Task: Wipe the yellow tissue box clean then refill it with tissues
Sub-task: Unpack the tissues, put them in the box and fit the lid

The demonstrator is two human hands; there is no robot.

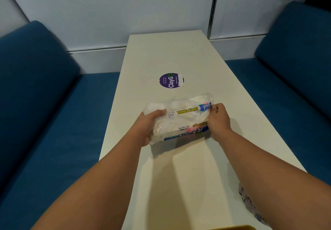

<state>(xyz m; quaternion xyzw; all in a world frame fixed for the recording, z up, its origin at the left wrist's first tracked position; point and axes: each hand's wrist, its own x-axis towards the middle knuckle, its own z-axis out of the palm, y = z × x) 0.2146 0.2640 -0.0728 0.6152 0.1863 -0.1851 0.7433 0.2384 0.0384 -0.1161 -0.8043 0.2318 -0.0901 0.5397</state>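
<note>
A clear plastic pack of white paper towels (182, 118), printed "PAPER TOWEL" in yellow, is held just above the cream table (179, 54). My left hand (147, 126) grips its left end, thumb on top. My right hand (219, 117) pinches the wrapper at the pack's right end, near the blue label. A sliver of the yellow tissue box (234, 227) shows at the bottom edge of the view, most of it out of frame.
A round purple "ClayGo" sticker (171, 80) lies on the table beyond the pack. A crumpled grey patterned cloth (248, 201) sits by the table's right edge under my right forearm. Blue sofa seats (53, 122) flank the table; a white wall stands behind.
</note>
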